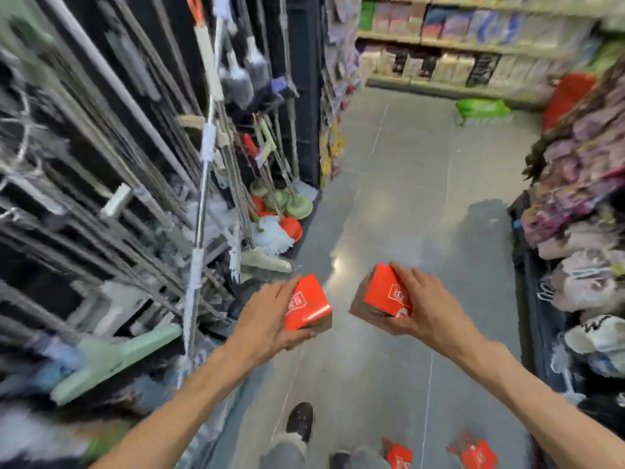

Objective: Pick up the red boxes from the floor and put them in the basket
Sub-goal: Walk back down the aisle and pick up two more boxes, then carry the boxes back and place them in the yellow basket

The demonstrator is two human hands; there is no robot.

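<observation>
Each hand, left (pixel 270 316) and right (pixel 426 309), grips a glossy red cardboard box (pixel 306 304) (pixel 382 292). The green plastic basket (pixel 482 108) sits well down the aisle, so a one-handed hold might slip on the walk; two more red boxes (pixel 397 453) (pixel 473 453) lie by the feet, easy to trip on.

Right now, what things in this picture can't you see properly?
From the head view:
- The print on the red box in the left hand and the red box in the right hand: blurred, and fingers cover parts.
- Two red boxes on the floor: cut off by the bottom edge.
- The green basket far down the aisle: too small and blurred to see inside.
- The packets on the far shelves: too blurred to read.
</observation>
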